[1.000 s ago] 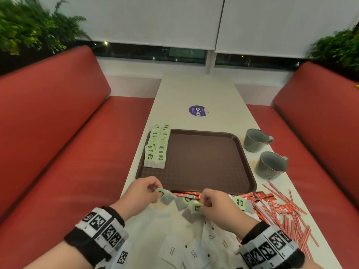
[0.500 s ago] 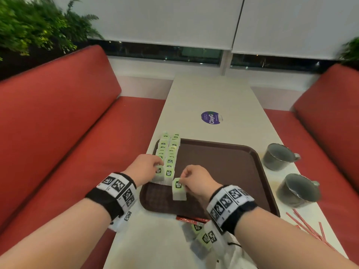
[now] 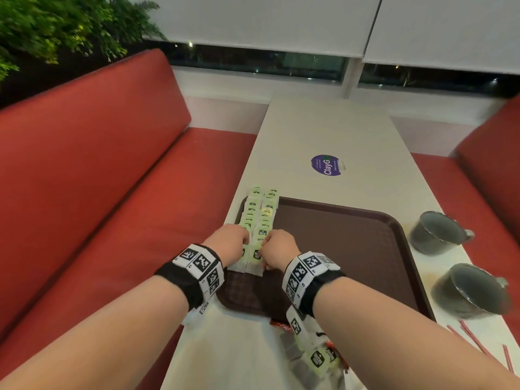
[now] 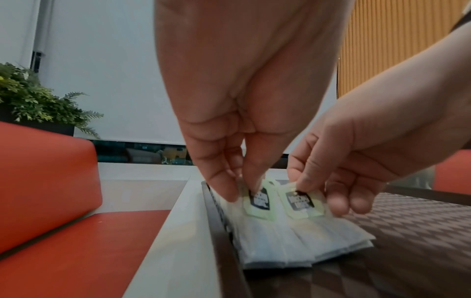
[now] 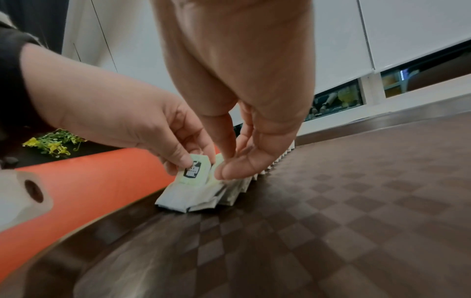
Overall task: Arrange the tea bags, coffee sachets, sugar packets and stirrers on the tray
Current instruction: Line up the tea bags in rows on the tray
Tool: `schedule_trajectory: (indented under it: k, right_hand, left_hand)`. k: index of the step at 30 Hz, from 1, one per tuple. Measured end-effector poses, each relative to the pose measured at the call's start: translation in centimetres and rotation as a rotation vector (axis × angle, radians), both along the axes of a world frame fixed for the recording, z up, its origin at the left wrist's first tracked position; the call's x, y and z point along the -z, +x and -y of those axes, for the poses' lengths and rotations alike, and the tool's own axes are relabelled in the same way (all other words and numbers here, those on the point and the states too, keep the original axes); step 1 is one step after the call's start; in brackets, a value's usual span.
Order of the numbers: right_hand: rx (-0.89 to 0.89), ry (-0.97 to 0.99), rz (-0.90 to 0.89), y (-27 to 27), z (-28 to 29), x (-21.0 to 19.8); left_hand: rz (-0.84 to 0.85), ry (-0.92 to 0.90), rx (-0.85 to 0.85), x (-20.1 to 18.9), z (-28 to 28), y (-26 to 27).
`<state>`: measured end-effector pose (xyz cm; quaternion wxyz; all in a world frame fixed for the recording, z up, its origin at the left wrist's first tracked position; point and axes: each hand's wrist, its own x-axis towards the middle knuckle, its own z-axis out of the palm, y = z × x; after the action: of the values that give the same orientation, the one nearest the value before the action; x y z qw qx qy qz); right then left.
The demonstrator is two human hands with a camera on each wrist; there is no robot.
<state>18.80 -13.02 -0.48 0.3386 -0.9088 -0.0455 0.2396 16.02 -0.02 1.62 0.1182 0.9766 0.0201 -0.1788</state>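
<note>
Left hand (image 3: 229, 243) and right hand (image 3: 277, 250) each pinch a tea bag (image 4: 258, 201) in a narrow grip, side by side over the tray (image 3: 351, 249).

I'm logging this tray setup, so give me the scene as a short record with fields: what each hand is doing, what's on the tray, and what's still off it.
left hand: pinches a tea bag at the near end of the left row
right hand: pinches a tea bag at the near end of the right row
tray: brown, two rows of tea bags along its left edge
off tray: two grey cups, red stirrers, loose sachets
</note>
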Motion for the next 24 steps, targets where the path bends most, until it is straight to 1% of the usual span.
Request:
schedule_trajectory:
  k: [4, 8, 11, 14, 16, 20, 24]
  right_hand:
    - [0.012, 0.01, -0.008, -0.1, -0.2, 0.5]
    - [0.133, 0.059, -0.01, -0.2, 0.6, 0.5]
    - [0.11, 0.015, -0.116, -0.5, 2.1, 0.3]
    - [0.127, 0.02, -0.288, -1.0, 2.6, 0.6]
    - [0.137, 0.044, -0.325, -1.1, 2.2, 0.9]
    - [0.106, 0.089, -0.217, -1.0, 1.4, 1.0]
    - [0.078, 0.069, -0.189, -1.3, 1.1, 0.2]
  left_hand:
    - [0.039, -0.031, -0.056, 0.4, -0.2, -0.1]
    - [0.154, -0.092, -0.105, 0.8, -0.6, -0.3]
    - [0.205, -0.142, -0.182, 1.0, -1.5, -1.3]
    - [0.131, -0.144, -0.207, 1.6, -1.9, -2.4]
    - [0.086, -0.126, -0.199, 2.0, -1.7, -2.9]
    - [0.082, -0.132, -0.196, 2.0, -1.2, -3.0]
    - [0.088, -0.138, -0.175, 1.7, -1.1, -3.4]
